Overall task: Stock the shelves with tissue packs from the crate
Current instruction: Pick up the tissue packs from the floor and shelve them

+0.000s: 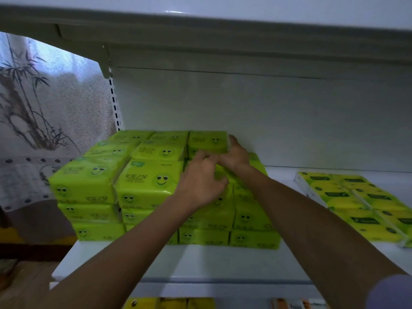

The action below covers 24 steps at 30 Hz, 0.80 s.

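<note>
Green packs (147,181) with smiling faces are stacked on the left part of a white shelf (200,262), in rows running back to the rear panel (267,108). The stack is 3 high at the left front and lower at the right front. At the back right of the stack, 1 top pack (207,141) lies flat against the rear panel.

The right hand (236,157) reaches over the lower right part of the stack, and its fingers (233,139) are stretched out against the right end of the top pack, released rather than clenched. The left hand (198,184) is just beside it, nearer the front, with fingers bent over the packs below. Whether it is grasping 1 of them cannot be told, since the hand hides what is under it. The 2 hands touch or nearly touch.

On the same shelf, well apart to the right, lie yellow packs (356,204) in a flat block. An upper shelf (200,21) overhangs the stack. More yellow wrappers (167,303) show on the level below. To the left is a wall (44,108) with a bamboo pattern
</note>
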Motion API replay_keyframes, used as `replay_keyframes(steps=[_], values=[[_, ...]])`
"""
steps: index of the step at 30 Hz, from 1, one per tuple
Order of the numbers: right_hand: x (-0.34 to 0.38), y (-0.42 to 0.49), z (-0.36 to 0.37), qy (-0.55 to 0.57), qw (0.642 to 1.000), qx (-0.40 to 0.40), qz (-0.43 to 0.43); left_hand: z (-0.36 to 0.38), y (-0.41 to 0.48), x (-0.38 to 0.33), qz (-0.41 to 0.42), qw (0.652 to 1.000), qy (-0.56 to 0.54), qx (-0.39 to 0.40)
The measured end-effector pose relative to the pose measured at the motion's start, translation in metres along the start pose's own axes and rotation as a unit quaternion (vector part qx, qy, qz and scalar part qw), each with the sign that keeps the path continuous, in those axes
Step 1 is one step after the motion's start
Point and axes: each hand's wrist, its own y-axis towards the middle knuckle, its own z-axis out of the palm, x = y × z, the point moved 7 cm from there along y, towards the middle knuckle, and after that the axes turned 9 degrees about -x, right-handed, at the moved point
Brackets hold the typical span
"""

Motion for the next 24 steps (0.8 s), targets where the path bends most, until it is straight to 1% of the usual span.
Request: replay_keyframes(steps=[6,12,15,18,21,24], values=[[-0.003,-0.020,-0.034,0.026,0.999,-0.023,0.002,-0.002,-0.019,-0.011,0.015,1.000,0.004,0.022],[0.003,-0.049,-0.061,0.012,1.000,-0.021,0.010,-0.023,-0.040,-0.008,-0.016,0.999,-0.012,0.041],[0.005,-0.069,-0.074,0.028,0.999,-0.011,0.029,-0.035,-0.051,-0.012,-0.022,0.998,-0.002,0.061],[0.002,-0.098,-0.092,0.041,0.997,-0.005,0.063,-0.046,-0.068,-0.022,-0.028,0.996,0.005,0.090],[-0.005,-0.135,-0.118,0.052,0.994,-0.004,0.097,-0.049,-0.093,-0.036,-0.020,0.990,0.017,0.139],[-0.015,-0.172,-0.148,0.046,0.993,-0.016,0.105,-0.044,-0.118,-0.057,-0.002,0.983,0.020,0.182]])
